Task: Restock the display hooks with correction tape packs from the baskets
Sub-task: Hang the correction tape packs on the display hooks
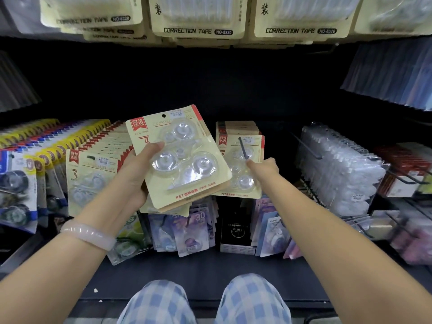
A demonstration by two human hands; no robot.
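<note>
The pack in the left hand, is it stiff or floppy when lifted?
Probably fairly stiff: the pack stays flat though the left hand grips only one edge. Likely light, mostly card and clear blister. The glossy blister may be slippery.

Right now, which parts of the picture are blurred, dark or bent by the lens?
Head view: the hanging packs at top are blurred and bowed by the wide lens; the recess behind the hooks is nearly black; the pack in the left hand is sharp, with glare on its blisters.
</note>
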